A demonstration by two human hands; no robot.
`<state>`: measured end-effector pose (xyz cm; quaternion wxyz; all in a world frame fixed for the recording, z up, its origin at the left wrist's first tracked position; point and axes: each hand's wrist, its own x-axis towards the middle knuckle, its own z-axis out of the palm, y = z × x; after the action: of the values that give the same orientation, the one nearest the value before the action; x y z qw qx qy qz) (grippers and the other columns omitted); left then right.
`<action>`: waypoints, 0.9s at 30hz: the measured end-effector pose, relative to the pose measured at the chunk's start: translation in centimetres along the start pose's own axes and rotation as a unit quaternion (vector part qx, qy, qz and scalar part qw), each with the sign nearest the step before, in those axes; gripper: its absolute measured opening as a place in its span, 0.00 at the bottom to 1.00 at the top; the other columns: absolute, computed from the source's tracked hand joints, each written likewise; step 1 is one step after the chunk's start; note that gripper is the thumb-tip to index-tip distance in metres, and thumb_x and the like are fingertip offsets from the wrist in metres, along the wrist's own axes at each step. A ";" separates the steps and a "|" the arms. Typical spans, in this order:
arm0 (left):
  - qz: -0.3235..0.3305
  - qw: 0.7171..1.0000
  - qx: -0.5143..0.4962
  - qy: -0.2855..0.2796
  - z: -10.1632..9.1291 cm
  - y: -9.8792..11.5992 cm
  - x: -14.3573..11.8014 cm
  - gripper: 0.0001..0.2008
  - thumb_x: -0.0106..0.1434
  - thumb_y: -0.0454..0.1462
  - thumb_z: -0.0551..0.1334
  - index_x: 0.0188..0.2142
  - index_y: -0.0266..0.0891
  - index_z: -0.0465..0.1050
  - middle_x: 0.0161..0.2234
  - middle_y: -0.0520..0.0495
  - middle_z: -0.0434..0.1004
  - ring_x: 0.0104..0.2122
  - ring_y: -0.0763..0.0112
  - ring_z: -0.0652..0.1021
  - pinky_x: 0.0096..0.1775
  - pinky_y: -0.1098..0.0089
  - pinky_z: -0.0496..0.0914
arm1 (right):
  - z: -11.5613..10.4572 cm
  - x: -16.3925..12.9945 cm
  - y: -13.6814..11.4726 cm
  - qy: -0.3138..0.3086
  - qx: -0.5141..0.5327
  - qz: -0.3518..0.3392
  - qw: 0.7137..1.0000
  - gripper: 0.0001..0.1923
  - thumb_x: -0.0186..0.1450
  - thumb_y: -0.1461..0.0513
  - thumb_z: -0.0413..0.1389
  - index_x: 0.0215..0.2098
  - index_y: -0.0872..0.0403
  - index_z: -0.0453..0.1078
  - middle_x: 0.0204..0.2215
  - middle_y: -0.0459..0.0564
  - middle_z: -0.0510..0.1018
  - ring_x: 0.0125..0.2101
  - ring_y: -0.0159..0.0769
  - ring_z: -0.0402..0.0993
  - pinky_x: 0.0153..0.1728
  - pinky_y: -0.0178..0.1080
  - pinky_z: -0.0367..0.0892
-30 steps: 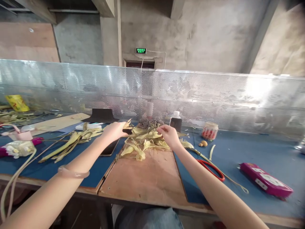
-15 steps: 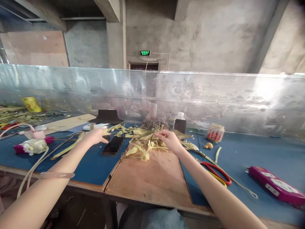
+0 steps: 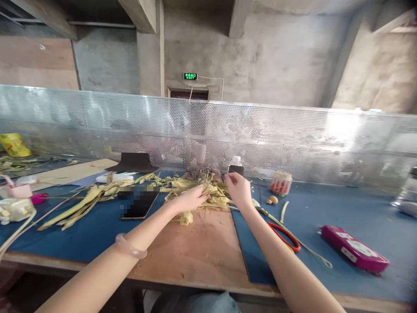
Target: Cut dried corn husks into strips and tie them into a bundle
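My left hand [image 3: 192,199] reaches over the pile of dried, pale yellow-green husks [image 3: 218,201], its fingers stretched out and touching the near side. My right hand [image 3: 239,189] is raised just right of the pile, thumb and fingers pinched together. A bit of thin dark wire shows at its fingertips, mostly hidden. Behind the pile lies a tangle of dark, wiry strands [image 3: 202,174]. The husks rest at the far end of a brown wooden board [image 3: 195,256]. One crumpled yellowish husk piece [image 3: 186,218] lies below my left hand.
A black phone [image 3: 141,205] and long husk strips [image 3: 73,206] lie left. Rightward are red-handled scissors [image 3: 286,237], a lidded jar [image 3: 281,183], small brown round pieces [image 3: 272,200] and a magenta case [image 3: 355,248]. A bottle [image 3: 236,163] stands before the perforated metal screen [image 3: 276,139].
My left hand has moved right, from beside the phone to the husk pile. My right hand has lifted slightly away from the husks, still pinched. The view has turned a little right.
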<state>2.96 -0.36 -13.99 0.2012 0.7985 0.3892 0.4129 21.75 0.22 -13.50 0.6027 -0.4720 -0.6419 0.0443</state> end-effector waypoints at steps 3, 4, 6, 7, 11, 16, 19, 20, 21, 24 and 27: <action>-0.018 0.993 -0.085 -0.083 1.5 0.4 0.9 0.10 0.58 0.45 0.59 0.30 0.40 0.70 0.23 0.51 0.69 0.21 0.72 0.68 0.24 0.71 0.61 | -0.4 0.1 0.1 0.008 -0.016 -0.026 0.999 0.12 0.62 0.57 0.49 0.30 0.54 0.71 0.25 0.50 0.77 0.24 0.34 0.70 0.30 0.36 0.64; -0.035 0.987 -0.125 -0.093 1.9 0.4 1.1 0.11 0.60 0.46 0.58 0.31 0.40 0.68 0.22 0.53 0.67 0.19 0.73 0.66 0.23 0.71 0.60 | -0.4 0.1 0.1 0.008 0.002 -0.018 1.000 0.12 0.62 0.56 0.49 0.31 0.54 0.70 0.25 0.49 0.77 0.23 0.33 0.69 0.28 0.36 0.64; -0.053 0.971 -0.209 -0.108 2.7 0.2 1.2 0.12 0.62 0.47 0.56 0.33 0.40 0.65 0.21 0.55 0.61 0.18 0.76 0.62 0.22 0.72 0.58 | -0.3 0.0 -0.1 0.002 0.080 0.030 0.996 0.12 0.61 0.55 0.50 0.32 0.55 0.68 0.27 0.50 0.77 0.18 0.31 0.67 0.21 0.34 0.63; -0.050 0.962 -0.244 -0.112 3.0 0.0 1.0 0.12 0.63 0.47 0.55 0.34 0.40 0.64 0.21 0.56 0.59 0.19 0.76 0.62 0.23 0.72 0.58 | -0.3 0.1 -0.3 -0.009 0.143 0.067 0.987 0.12 0.61 0.54 0.51 0.32 0.55 0.67 0.28 0.50 0.77 0.16 0.29 0.66 0.18 0.33 0.61; -0.030 0.945 -0.297 -0.131 4.5 -0.8 -0.2 0.13 0.64 0.46 0.54 0.33 0.39 0.61 0.25 0.54 0.62 0.24 0.75 0.67 0.28 0.71 0.64 | -0.1 0.2 -0.4 -0.091 0.355 0.201 0.908 0.07 0.59 0.58 0.53 0.30 0.55 0.64 0.33 0.51 0.78 0.14 0.25 0.63 0.12 0.31 0.58; -0.043 0.957 -0.239 -0.155 5.4 -1.0 -1.6 0.15 0.65 0.48 0.52 0.31 0.39 0.61 0.25 0.53 0.64 0.26 0.73 0.70 0.33 0.69 0.66 | -0.7 0.7 0.9 -0.194 0.387 0.277 0.858 0.04 0.59 0.64 0.51 0.27 0.56 0.63 0.29 0.53 0.79 0.14 0.25 0.64 0.12 0.29 0.57; -0.041 0.962 -0.210 -0.169 5.5 -1.3 -1.7 0.16 0.65 0.49 0.52 0.29 0.38 0.60 0.25 0.53 0.65 0.27 0.72 0.73 0.35 0.68 0.66 | -1.2 0.9 1.5 -0.232 0.396 0.298 0.837 0.03 0.60 0.66 0.51 0.28 0.57 0.63 0.28 0.52 0.79 0.12 0.24 0.63 0.11 0.29 0.55; -0.041 0.962 -0.205 -0.174 5.5 -1.4 -1.7 0.17 0.65 0.49 0.52 0.29 0.38 0.59 0.25 0.53 0.65 0.27 0.72 0.73 0.35 0.68 0.66 | -1.3 0.9 1.5 -0.239 0.400 0.300 0.833 0.03 0.60 0.65 0.51 0.28 0.57 0.63 0.28 0.52 0.79 0.12 0.24 0.62 0.11 0.28 0.54; -0.041 0.962 -0.204 -0.178 5.6 -1.5 -1.7 0.17 0.65 0.49 0.52 0.29 0.38 0.60 0.25 0.52 0.65 0.27 0.72 0.73 0.36 0.67 0.66 | -1.4 0.9 1.5 -0.250 0.403 0.301 0.827 0.03 0.61 0.65 0.51 0.28 0.56 0.63 0.28 0.52 0.79 0.12 0.23 0.62 0.11 0.28 0.54; -0.045 0.957 -0.227 -0.177 5.9 -1.8 -1.7 0.17 0.64 0.50 0.52 0.32 0.38 0.60 0.25 0.53 0.64 0.27 0.73 0.72 0.35 0.68 0.66 | -1.4 0.7 1.2 -0.310 0.427 0.288 0.799 0.06 0.63 0.64 0.49 0.29 0.56 0.62 0.32 0.53 0.79 0.11 0.24 0.63 0.10 0.29 0.53; -0.051 0.947 -0.261 -0.182 6.1 -1.7 -1.8 0.16 0.64 0.50 0.52 0.35 0.38 0.61 0.24 0.53 0.65 0.25 0.74 0.70 0.31 0.69 0.66 | -1.3 0.6 0.9 -0.372 0.460 0.272 0.759 0.08 0.65 0.64 0.46 0.28 0.56 0.61 0.35 0.54 0.79 0.14 0.25 0.67 0.11 0.28 0.58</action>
<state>6.53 -0.71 -19.52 0.4905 0.7586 0.2649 0.3373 23.42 0.45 -13.34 0.4234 -0.2391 -0.5628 0.6685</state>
